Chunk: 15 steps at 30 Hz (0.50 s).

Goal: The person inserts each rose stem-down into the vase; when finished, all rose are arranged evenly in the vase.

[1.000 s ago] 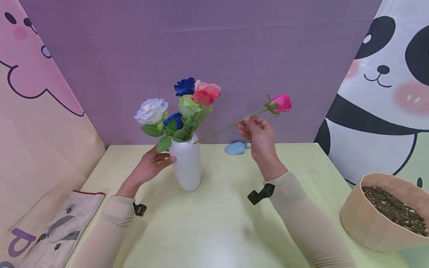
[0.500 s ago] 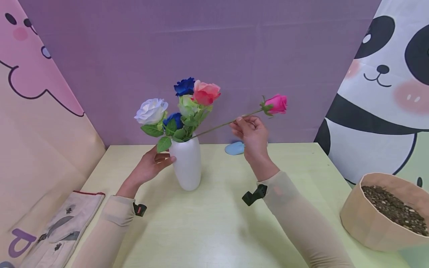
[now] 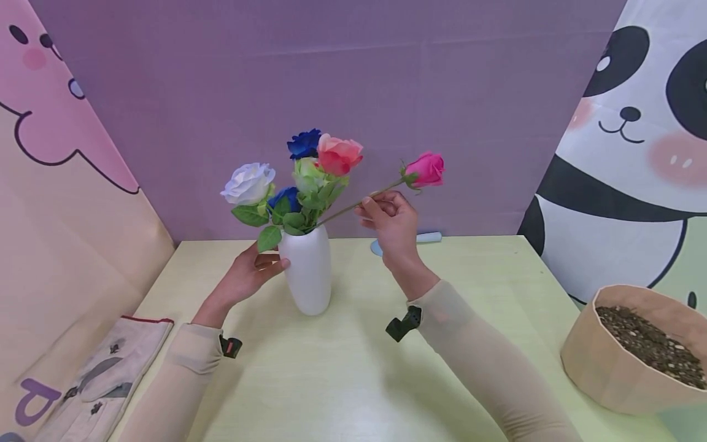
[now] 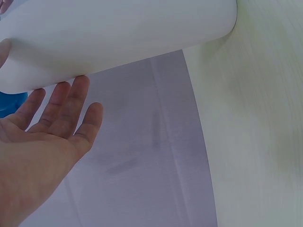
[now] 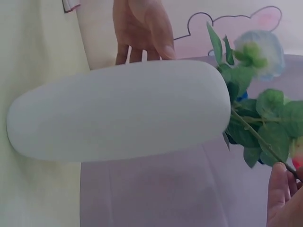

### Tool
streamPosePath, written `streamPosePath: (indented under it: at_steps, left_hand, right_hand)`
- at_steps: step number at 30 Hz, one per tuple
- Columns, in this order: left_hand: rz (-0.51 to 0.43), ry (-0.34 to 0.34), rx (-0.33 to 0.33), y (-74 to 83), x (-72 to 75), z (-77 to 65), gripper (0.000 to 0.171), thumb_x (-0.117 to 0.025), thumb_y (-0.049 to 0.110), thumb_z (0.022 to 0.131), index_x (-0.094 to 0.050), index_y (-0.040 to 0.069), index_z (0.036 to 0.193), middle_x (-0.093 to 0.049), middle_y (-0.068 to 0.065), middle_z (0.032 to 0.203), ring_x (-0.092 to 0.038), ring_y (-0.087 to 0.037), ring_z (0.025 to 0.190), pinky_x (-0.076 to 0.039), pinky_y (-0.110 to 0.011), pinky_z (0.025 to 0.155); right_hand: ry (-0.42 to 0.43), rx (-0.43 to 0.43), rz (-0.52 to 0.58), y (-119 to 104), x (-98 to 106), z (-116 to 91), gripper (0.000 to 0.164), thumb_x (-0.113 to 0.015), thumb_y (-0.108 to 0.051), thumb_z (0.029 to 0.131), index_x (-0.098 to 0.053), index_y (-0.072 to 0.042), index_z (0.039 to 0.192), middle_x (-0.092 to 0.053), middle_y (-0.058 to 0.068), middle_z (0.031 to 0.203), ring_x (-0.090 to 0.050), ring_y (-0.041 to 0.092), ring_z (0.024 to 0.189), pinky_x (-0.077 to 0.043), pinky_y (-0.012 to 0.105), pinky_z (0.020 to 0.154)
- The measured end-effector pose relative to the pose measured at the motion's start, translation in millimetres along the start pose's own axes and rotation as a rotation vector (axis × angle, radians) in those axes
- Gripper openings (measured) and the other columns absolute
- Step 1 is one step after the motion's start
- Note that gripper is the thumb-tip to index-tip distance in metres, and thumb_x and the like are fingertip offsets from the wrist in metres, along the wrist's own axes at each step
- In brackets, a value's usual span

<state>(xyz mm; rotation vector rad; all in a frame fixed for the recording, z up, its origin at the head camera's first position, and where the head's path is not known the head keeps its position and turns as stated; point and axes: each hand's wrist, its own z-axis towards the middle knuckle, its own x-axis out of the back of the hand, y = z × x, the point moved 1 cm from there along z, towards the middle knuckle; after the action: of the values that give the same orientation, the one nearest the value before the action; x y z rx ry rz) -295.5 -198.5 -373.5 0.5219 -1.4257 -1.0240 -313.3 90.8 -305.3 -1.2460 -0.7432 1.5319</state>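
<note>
A white vase (image 3: 305,273) stands upright on the table and holds several artificial roses: a pale blue one (image 3: 248,183), a coral one (image 3: 339,154), a green-white one (image 3: 309,175) and dark blue ones (image 3: 304,143). My left hand (image 3: 252,274) holds the vase by its upper left side, thumb in front, fingers partly behind. In the left wrist view its fingertips (image 4: 81,81) touch the vase wall. A bright pink rose (image 3: 426,170) is pinched by its stem in my right hand (image 3: 393,224). The rose slants up to the right; its lower stem enters the vase mouth.
A light blue toy shovel (image 3: 428,237) lies at the table's back edge, partly hidden by my right hand. On the right stands a tan fabric pot (image 3: 618,362) of soil. A folded grey-white cloth (image 3: 110,374) lies at the left edge. Purple fabric (image 3: 442,92) hangs behind.
My right hand has moved left with the pink rose, and its stem end has gone from the vase rim into the mouth. Left hand and vase have stayed in place.
</note>
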Motion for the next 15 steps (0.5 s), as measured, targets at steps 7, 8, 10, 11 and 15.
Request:
streamPosePath:
  at_steps: [7,8,10,11,15]
  left_hand:
    - [-0.015,-0.002,0.01,1.2,-1.0,0.3,0.07,-0.067,0.04,0.095,-0.035,0.02,0.153,-0.051,-0.016,0.142,-0.056,-0.038,0.131,-0.053,-0.054,0.102]
    - [-0.022,-0.003,0.015,1.2,-1.2,0.6,0.07,-0.068,0.041,0.095,-0.035,0.02,0.153,-0.051,-0.016,0.142,-0.056,-0.038,0.131,-0.053,-0.054,0.103]
    - [-0.024,-0.006,0.022,1.2,-1.2,1.0,0.071,-0.068,0.041,0.095,-0.034,0.021,0.154,-0.051,-0.016,0.143,-0.056,-0.038,0.131,-0.053,-0.054,0.103]
    - [-0.022,-0.009,0.023,1.3,-1.1,1.0,0.072,-0.067,0.042,0.095,-0.033,0.02,0.154,-0.051,-0.016,0.145,-0.056,-0.038,0.132,-0.052,-0.054,0.103]
    - [-0.018,-0.015,0.025,0.8,-1.2,1.3,0.074,-0.066,0.04,0.096,-0.03,0.015,0.155,-0.047,-0.019,0.15,-0.055,-0.04,0.133,-0.052,-0.055,0.104]
  right_hand:
    - [-0.016,0.0,-0.001,0,-11,-3,0.009,-0.072,-0.013,0.092,-0.065,-0.01,0.095,-0.074,-0.001,0.083,-0.076,0.016,0.08,-0.063,0.035,0.08]
    - [-0.012,0.002,0.009,0,-11,-3,0.009,-0.073,-0.014,0.092,-0.065,-0.01,0.095,-0.074,-0.001,0.083,-0.076,0.015,0.079,-0.063,0.035,0.08]
    - [-0.004,0.004,0.03,0,-13,-3,0.011,-0.074,-0.015,0.091,-0.065,-0.009,0.093,-0.073,-0.001,0.081,-0.075,0.013,0.076,-0.063,0.033,0.079]
    - [-0.001,0.007,0.04,1,-13,-2,0.011,-0.074,-0.016,0.091,-0.066,-0.009,0.092,-0.073,-0.001,0.081,-0.075,0.013,0.075,-0.063,0.033,0.079]
    - [-0.002,0.007,0.062,3,-15,0,0.009,-0.074,-0.014,0.091,-0.067,-0.008,0.091,-0.072,0.0,0.08,-0.075,0.013,0.074,-0.062,0.035,0.082]
